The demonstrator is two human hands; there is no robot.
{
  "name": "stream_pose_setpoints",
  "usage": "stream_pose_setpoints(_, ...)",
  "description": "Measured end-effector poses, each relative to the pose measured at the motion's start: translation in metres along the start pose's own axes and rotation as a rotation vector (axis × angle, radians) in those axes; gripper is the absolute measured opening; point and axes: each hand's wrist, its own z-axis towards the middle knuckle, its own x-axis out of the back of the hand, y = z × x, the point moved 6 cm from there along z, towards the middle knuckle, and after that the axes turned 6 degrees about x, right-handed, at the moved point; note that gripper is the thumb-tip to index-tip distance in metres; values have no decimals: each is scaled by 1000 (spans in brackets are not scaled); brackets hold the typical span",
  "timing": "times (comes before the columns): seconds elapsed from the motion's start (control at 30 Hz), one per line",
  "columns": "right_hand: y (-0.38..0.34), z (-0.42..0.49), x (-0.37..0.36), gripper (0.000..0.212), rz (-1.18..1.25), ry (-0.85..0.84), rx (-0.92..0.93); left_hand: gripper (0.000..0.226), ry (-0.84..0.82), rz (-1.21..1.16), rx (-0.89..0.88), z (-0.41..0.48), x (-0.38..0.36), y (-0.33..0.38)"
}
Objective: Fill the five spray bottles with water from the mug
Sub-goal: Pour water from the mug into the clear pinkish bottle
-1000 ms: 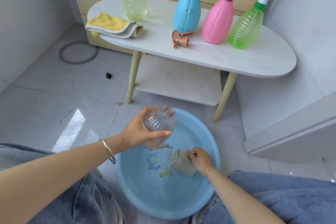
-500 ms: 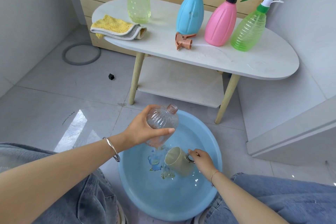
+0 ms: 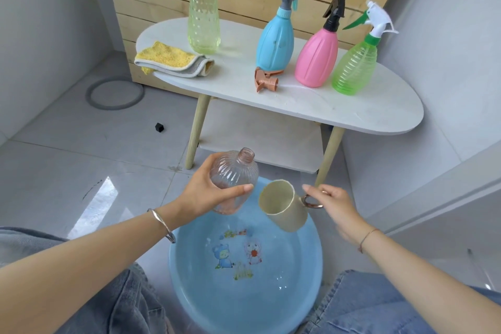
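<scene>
The table [image 3: 352, 108] is the largest thing before us. It carries the yellow-green bottle [image 3: 203, 22], blue bottle [image 3: 275, 43], pink bottle [image 3: 315, 59] and green bottle [image 3: 355, 68], all with spray heads fitted, and a loose spray head [image 3: 267, 83] lies just in front of the blue one. On the floor between our knees sits the basin [image 3: 187, 290], holding shallow water.

Over its far rim our left hand [image 3: 206, 192] grasps the clear bottle [image 3: 233, 179], fingers [image 3: 238, 189] wrapped round its belly and the uncapped neck leaning up and away. Just beside it, our right hand [image 3: 333, 203] holds the mug [image 3: 282, 206] by its ring handle, mouth tipped toward the bottle. We cannot tell how much water is in it.

The mug's mouth is wide and the bottle's neck narrow, so we judge a quick tip would run water down the outside. The neck hangs near the basin's far rim, so any spill may reach the floor tiles. The ribbed plastic could slip if it gets wet.

Open room lies toward us, over the middle of the basin. The table's legs and lower shelf stand close beyond both hands.
</scene>
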Motion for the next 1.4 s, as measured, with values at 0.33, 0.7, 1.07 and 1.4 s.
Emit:
stream_pose_setpoints(0.33, -97, -9, 30, 58, 255, 42, 199, 86, -47, 92, -76, -4, -8, 10)
stream_pose_setpoints(0.7, -115, -14, 50, 55, 266, 96, 251, 94, -113, 178, -93, -8, -20, 8)
stream_pose_setpoints(1.07, -122, -21, 38, 57, 144, 62, 217, 98, -155, 203, -98, -11, -24, 6)
stream_pose_setpoints(1.4, -124, -22, 39, 57, 57, 75, 202, 98, -153, 205, -99, -11, -25, 4)
